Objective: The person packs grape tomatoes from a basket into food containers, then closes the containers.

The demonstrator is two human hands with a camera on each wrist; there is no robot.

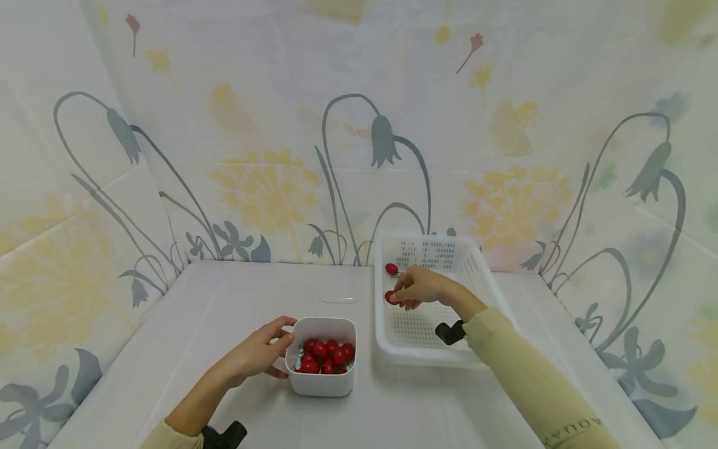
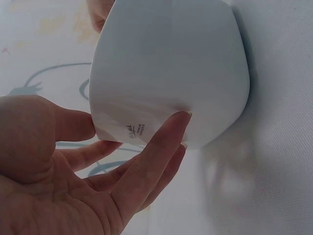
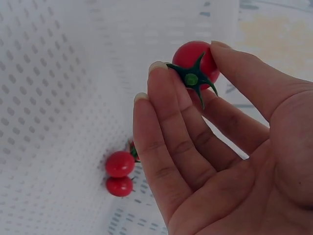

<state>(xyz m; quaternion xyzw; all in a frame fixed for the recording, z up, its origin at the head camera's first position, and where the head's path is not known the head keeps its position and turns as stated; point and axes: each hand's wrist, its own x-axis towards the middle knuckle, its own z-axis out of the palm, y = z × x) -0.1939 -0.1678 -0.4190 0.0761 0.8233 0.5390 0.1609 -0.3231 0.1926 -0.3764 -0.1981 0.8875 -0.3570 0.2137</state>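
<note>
My right hand point(image 1: 421, 287) is over the white perforated basket point(image 1: 493, 299), pinching a red cherry tomato point(image 3: 195, 61) between thumb and fingers. Its green star-shaped stem cap faces the right wrist camera. Beyond the fingers, other cherry tomatoes point(image 3: 120, 164) lie on the basket's floor, one partly hidden by the hand. At the left, a small white square container point(image 1: 322, 385) holds several red tomatoes point(image 1: 320, 350). My left hand point(image 1: 258, 351) rests against its left side, thumb and extended fingertips touching the wall, as the left wrist view shows.
Both containers stand on a white-covered table point(image 1: 235, 287), the basket to the right and farther back. A clear, thin-edged lid-like piece point(image 1: 339, 299) lies behind the small container. A flower-printed cloth point(image 1: 269, 125) hangs behind and at both sides.
</note>
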